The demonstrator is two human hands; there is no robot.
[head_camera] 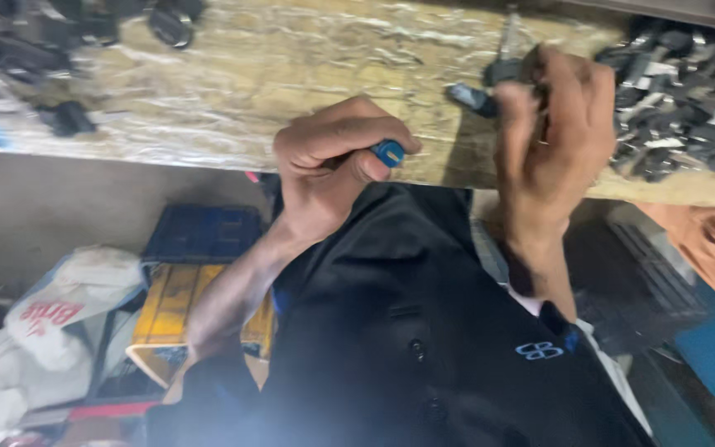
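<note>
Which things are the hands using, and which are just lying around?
In use:
- blue-tipped tool, gripped in the left hand
- small dark part, held by the right hand

Lying about:
- pile of dark parts on the bench
- yellow box
- white bag

dim indoor light | motion blur throughout | glare on tabletop [291, 58] | soft focus

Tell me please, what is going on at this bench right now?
A person in a black shirt works at a wooden bench. The left hand is closed around a blue-tipped tool. The right hand holds a small dark part above the bench edge; it is blurred. Piles of dark parts lie on the bench at the right.
</note>
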